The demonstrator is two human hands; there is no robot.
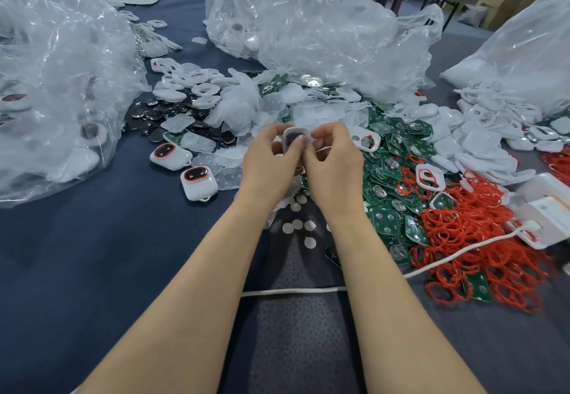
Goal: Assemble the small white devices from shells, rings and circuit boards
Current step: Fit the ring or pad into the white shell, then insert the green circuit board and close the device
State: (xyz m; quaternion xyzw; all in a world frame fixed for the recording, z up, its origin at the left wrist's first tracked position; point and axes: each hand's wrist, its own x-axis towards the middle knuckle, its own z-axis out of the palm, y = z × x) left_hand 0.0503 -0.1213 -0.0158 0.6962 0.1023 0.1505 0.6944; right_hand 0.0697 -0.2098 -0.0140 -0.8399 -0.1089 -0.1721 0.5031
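Nearest, a white cable [293,291] crosses the dark worktop [92,254] at six o'clock, and beyond it loose white discs [296,225] lie between the wrists. Above them the left hand [271,162] and right hand [334,162] meet at the centre, each grip closed in a fingertip pinch on one small white shell [296,137] with a dark inside, held clear of the worktop. Pressed askew, I judge, its insert could seat crooked, or the shell could slip into the green circuit boards [385,174] and red rings [462,239] at three o'clock, far from the finished devices [197,182] at nine and the plastic bags [324,32] at twelve
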